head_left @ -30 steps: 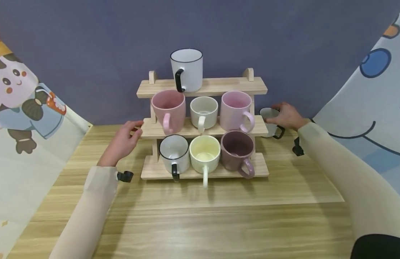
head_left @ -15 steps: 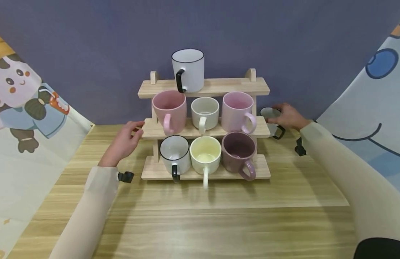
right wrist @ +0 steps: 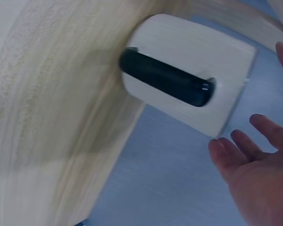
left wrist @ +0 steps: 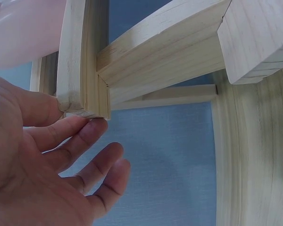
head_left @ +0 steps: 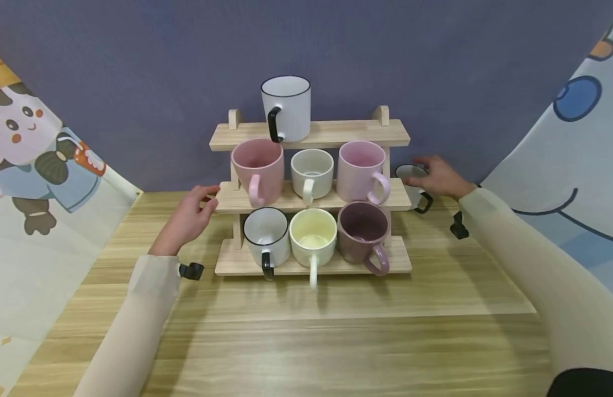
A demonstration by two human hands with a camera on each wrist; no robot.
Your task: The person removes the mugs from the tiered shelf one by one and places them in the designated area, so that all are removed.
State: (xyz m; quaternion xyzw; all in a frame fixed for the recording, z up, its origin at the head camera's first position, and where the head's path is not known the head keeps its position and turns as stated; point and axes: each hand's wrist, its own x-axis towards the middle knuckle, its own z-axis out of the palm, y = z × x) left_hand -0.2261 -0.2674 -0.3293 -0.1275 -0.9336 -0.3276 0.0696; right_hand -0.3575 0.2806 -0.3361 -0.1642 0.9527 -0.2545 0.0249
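My left hand (head_left: pixel 189 218) is at the left end of the middle board of a three-tier wooden rack (head_left: pixel 316 264). In the left wrist view, its thumb and fingertips touch the board's end (left wrist: pixel 87 94), with the other fingers loosely bent. To the right of the rack, my right hand (head_left: pixel 441 176) is over a white mug (head_left: pixel 418 194) with a black rim and black handle, standing on the table. The right wrist view has this mug's black handle (right wrist: pixel 165 77) in sight; the spread fingers lie beside its rim, not wrapped round it. Whether a fingertip touches is unclear.
A white black-rimmed mug (head_left: pixel 291 110) stands on the top tier. Pink (head_left: pixel 266 182), pale (head_left: pixel 313 173) and lilac (head_left: pixel 358 176) mugs fill the middle tier. Black-rimmed white (head_left: pixel 260 237), yellow (head_left: pixel 306 237) and plum (head_left: pixel 357 242) mugs stand below. Printed panels flank the table.
The white mug at the right now stands very slightly nearer the rack, beneath my right hand. My left hand has kept its place at the board's end.
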